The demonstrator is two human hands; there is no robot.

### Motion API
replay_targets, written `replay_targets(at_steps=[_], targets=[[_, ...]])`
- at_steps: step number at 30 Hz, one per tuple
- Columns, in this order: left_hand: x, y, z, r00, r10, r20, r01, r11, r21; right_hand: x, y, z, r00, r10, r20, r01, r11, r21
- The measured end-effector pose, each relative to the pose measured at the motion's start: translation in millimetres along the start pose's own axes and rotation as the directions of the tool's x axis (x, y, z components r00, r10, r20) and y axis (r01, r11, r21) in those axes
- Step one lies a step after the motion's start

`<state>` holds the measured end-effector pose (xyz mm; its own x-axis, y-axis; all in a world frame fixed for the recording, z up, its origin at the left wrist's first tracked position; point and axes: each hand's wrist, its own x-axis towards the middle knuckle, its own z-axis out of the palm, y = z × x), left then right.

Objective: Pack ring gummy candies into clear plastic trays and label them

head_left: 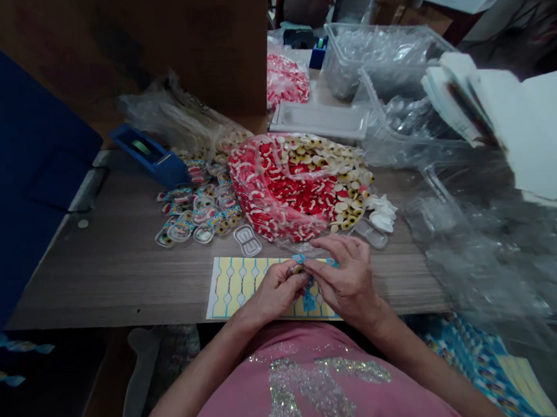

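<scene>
My left hand [276,291] is closed round a small clear plastic case [296,269] with a yellowish round piece showing in it. At the case's right side, my right hand [345,272] pinches a light blue sticker label [309,300] between thumb and forefinger, its other fingers raised. Part of the case and label is hidden by the fingers. Beneath both hands lies a yellow sticker sheet [231,288] with blue-edged, peeled-out outlines. An unfilled clear case [247,240] rests just beyond the sheet.
Filled labelled cases [202,214] are heaped at left beside a blue tape dispenser [152,157]. Ahead is a plastic bag of red-and-white pieces and eye-like discs [296,188]. Clear bins [391,52] and loose plastic cases [497,236] stand right. A cardboard box [189,48] rises behind.
</scene>
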<state>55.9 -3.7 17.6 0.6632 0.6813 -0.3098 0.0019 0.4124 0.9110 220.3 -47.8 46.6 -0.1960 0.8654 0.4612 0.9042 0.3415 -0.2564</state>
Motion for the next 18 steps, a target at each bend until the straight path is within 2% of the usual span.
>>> replay_targets(at_steps=[3, 8, 12, 14, 17, 18], targets=[[-2.4, -1.3, 0.1, 1.0, 0.014, -0.028, -0.012, 0.998, 0.066, -0.1, 2.1, 4.4, 0.999, 0.016, 0.043, -0.02, 0.997, 0.08], [-4.9, -2.4, 0.3, 0.989, -0.005, -0.151, 0.004, 1.0, -0.007, -0.1, -0.2, 1.5, 0.992, 0.049, 0.113, -0.071, 0.976, 0.204], [-8.1, 3.9, 1.9, 0.991, -0.002, -0.135, 0.002, 1.0, -0.002, 4.2, 3.7, -7.6, 0.988, 0.12, 0.095, -0.142, 0.948, 0.284], [-10.0, 6.6, 3.1, 0.994, 0.004, -0.111, -0.002, 1.0, 0.019, 5.9, 10.0, -9.8, 0.964, 0.172, 0.201, -0.242, 0.881, 0.407], [-12.2, 6.4, 3.5, 0.991, 0.065, -0.117, -0.056, 0.995, 0.081, 3.6, 20.2, -7.1, 0.865, 0.199, 0.46, -0.463, 0.669, 0.582], [-12.6, 5.4, 3.1, 0.987, 0.095, -0.13, -0.08, 0.99, 0.114, 1.6, 22.3, -5.2, 0.841, 0.194, 0.505, -0.51, 0.597, 0.619]])
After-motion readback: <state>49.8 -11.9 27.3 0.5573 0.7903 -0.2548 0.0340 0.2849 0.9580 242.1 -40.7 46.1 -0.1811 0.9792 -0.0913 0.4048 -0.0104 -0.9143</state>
